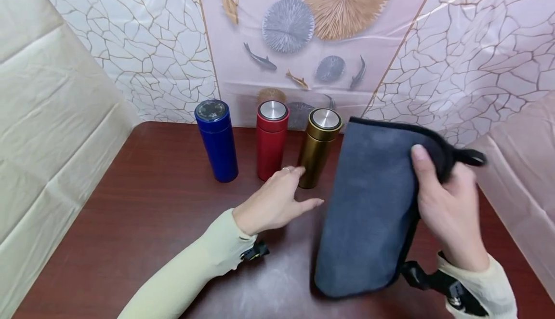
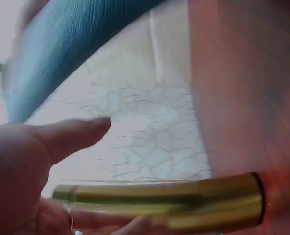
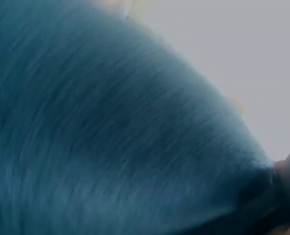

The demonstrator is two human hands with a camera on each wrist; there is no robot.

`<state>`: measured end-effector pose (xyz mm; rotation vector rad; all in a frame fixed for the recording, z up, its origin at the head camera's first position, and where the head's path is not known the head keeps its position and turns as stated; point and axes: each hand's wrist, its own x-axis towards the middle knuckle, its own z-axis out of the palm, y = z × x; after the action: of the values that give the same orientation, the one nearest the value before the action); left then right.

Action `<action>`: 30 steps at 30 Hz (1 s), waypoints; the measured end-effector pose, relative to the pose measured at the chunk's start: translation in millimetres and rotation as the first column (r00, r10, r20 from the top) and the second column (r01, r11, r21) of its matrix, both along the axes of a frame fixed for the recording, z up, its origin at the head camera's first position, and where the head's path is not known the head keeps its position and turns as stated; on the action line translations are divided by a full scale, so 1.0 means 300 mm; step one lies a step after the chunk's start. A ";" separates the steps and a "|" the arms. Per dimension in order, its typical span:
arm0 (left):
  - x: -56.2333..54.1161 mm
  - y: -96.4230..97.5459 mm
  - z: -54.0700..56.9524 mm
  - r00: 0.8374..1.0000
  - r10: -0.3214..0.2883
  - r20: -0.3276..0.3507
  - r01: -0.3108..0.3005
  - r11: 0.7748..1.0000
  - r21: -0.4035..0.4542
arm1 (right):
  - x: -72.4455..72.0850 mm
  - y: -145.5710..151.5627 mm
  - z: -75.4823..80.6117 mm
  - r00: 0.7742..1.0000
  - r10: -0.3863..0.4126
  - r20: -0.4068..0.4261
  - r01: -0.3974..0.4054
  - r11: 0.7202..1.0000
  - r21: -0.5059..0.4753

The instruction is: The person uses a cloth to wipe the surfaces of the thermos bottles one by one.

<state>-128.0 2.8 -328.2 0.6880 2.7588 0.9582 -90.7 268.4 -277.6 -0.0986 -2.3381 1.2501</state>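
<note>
My right hand (image 1: 451, 208) grips a folded grey-blue cloth (image 1: 368, 203) with black edging by its upper right part, the thumb on its front face. A black loop (image 1: 470, 157) sticks out beside that hand. The cloth hangs close over the table and fills most of the right wrist view, blurred. My left hand (image 1: 275, 201) reaches forward with its thumb spread, its fingertips right at the gold flask (image 1: 318, 152). In the left wrist view the gold flask (image 2: 184, 203) lies alongside the fingers. A red flask (image 1: 271, 143) stands upright just beyond that hand.
A blue flask (image 1: 218, 145) stands upright to the left of the red one, in a row along the back of the dark red-brown table (image 1: 143, 203). Patterned sheeting (image 1: 156, 34) rises behind the table, with pale cloth walls (image 1: 52, 116) at its sides.
</note>
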 end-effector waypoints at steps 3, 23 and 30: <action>0.024 -0.037 0.009 0.993 -0.043 -0.106 0.049 0.997 0.060 | -0.099 0.079 -0.124 0.953 0.066 0.295 -0.106 0.987 0.122; 0.038 -0.322 -0.013 0.717 0.166 -0.677 -0.007 0.973 0.232 | -0.254 0.201 -0.419 0.815 0.225 0.535 -0.407 0.878 0.252; 0.052 -0.401 -0.007 0.665 0.260 -0.701 -0.291 0.954 0.078 | -0.257 0.188 -0.425 0.915 0.103 0.390 -0.281 0.855 0.436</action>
<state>-112.3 -117.6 -330.2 0.7665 3.6483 0.7883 -167.9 324.9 -405.0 0.0956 -2.9760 0.7270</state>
